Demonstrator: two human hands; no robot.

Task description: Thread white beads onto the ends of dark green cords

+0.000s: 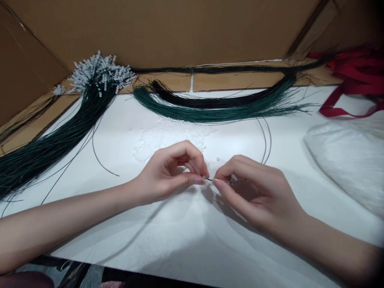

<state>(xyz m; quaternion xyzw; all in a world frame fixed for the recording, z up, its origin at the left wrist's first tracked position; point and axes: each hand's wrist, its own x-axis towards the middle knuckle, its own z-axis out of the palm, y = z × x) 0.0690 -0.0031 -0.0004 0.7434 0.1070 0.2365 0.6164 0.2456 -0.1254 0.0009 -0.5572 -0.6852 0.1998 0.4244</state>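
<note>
Two hands meet — left hand point(168, 172) grip pinches wire point(209, 180) tip | right hand point(255, 192) grip pinches its beaded length.

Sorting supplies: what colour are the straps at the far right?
Red straps, clearest in the head view, heaped by the cardboard wall.

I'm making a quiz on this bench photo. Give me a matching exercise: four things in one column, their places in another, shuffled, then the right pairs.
1. beaded wires
2. red ribbon
3. loose beads
4. clear bag

A. far right, at the back
B. table middle, beyond the hands
C. back left
D. right, near edge

Pairs: 1-C, 2-A, 3-B, 4-D
</note>
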